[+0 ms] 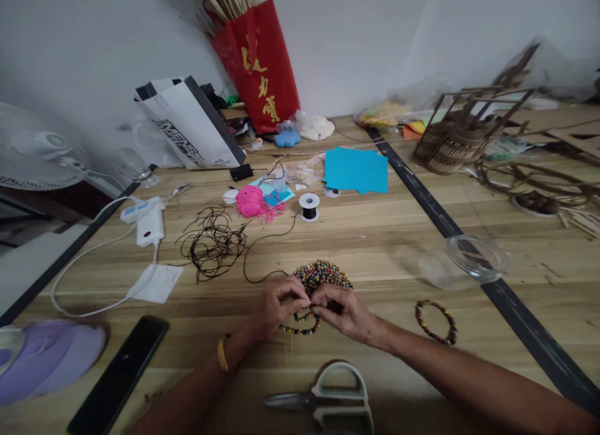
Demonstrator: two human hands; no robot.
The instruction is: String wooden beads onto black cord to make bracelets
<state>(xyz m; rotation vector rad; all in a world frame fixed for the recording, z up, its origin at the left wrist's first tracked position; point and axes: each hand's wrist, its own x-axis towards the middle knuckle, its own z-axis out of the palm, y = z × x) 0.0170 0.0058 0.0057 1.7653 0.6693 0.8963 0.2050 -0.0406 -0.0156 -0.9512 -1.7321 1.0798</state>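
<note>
Pale wood with wavy brown stripes makes up the tabletop (375, 235), and a plain grey wall (356, 47) is behind it. Near the wall, a red bag (262, 66) with gold writing leans beside a white paper bag (192, 122).

The string of little beads (300, 330) is near the front, in the middle, just below the two hands. It curves around in loops. The left hand (279, 300) has its thumb and finger tips pinched together at the top of it. The right hand (349, 313) pinches right beside them, with its tips almost closed too. The bit in the pinch looks like thin cord, but it is too small to see well. Right behind the hands is a pile of loose-looking beads (328, 272) in lots of colors.

The bead string should be very light and floppy, as the cord looks soft and bendy. The beads look hard, round and smooth, so they could slip or roll away. A good place to hold it is the cord by its ends, with just the finger tips. A hard tug might not be kind to such thin cord.

A bead ring (422, 329) lies to the right. Scissors (340, 394) lie in front of the hands. Past the pile stand a spool of black cord (309, 210) and a fluffy pink yarn ball (249, 201).
</note>
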